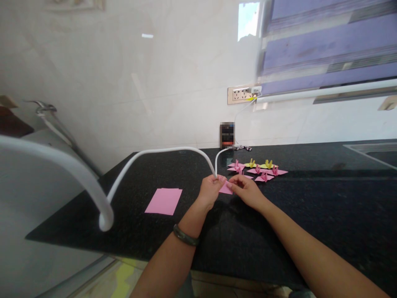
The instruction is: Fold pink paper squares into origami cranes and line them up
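Note:
Between my two hands is a small piece of pink paper (226, 188), partly covered by the fingers. My left hand (210, 190), with a dark bangle on its wrist, is closed on the paper's left side. The thumb and fingers of my right hand (246, 189) pinch its right edge. Just beyond my right hand stands a group of folded paper cranes, mostly pink (264, 177), with a couple of yellow ones (268, 164) at the back. Left of my hands, a stack of pink paper sheets (164, 201) lies flat.
The black countertop (245, 244) runs along a pale tiled wall. A white bendy tube (164, 149) arches over its left part. A phone-like device (227, 135) leans on the wall below a socket panel (242, 94). A sink edge (366, 153) shows at right.

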`<state>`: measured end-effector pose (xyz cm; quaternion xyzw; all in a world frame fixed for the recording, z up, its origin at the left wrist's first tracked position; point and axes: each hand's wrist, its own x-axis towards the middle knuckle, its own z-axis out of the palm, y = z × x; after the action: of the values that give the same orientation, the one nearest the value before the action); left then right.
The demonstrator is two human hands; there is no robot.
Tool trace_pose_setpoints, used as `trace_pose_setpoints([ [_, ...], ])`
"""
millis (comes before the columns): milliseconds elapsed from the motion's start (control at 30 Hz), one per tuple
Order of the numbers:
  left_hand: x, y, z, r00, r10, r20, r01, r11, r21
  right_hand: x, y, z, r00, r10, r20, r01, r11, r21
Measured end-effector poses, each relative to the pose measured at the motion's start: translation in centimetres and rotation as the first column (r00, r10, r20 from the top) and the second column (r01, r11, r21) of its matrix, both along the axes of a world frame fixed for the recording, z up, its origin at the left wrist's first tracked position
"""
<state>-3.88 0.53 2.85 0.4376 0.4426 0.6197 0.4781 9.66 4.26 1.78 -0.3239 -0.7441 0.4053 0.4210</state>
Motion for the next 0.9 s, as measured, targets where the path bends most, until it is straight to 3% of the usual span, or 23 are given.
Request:
trace_pose_setpoints([
  [233,-0.32,0.11,0.02,1.000,0.000,0.004,0.000,0.999,-0.043,0.16,-0.40,0.50,0.995,0.077,0.064,-0.077,0.997,-0.008],
  [500,-0.15,-0.04,0.08,0.996,-0.035,-0.084,0.036,0.999,0.004,0.26,-0.22,0.26,0.991,0.044,0.123,-0.052,0.997,0.064],
  [667,0.11,-0.11,0.05,0.983,0.047,-0.178,-0.048,0.999,0.002,0.18,-0.46,0.45,0.987,0.051,0.155,-0.071,0.989,0.127],
  [900,0.10,0.05,0.14,0.995,0.029,-0.093,-0.035,0.998,-0.058,0.29,-0.57,0.78,0.983,0.081,0.163,-0.098,0.990,0.098],
])
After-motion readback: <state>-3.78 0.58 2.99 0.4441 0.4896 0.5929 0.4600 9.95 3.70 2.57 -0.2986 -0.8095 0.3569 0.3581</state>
